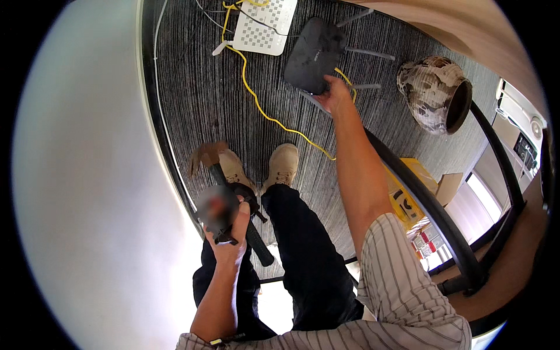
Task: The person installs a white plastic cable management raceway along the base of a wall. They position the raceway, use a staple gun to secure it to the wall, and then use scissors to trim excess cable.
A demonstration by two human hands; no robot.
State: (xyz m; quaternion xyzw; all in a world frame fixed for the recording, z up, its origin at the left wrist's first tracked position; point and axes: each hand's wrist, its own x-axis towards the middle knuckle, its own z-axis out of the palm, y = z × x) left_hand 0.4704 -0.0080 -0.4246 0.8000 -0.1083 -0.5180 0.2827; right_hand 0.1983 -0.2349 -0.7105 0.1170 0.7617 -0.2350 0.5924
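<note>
My right hand (336, 96) reaches far forward and grips the near edge of a black router (315, 55). Pale grey antennas stick out from the router's right side, and a yellow cable (256, 99) passes behind my fingers. Low on the left, my left hand (233, 230) is closed around a hammer (258, 245) with a rusty brown head and a dark handle. Black parts of another thing show in the same hand; a blurred patch covers much of it, so its kind cannot be made out.
A white box with checkered vents (265, 26) lies beyond, with cables around it. At right are a brown and cream patterned vase (434, 96), a black tubular frame (431, 210) and a yellow carton (411, 192). A white wall (87, 175) runs along the left.
</note>
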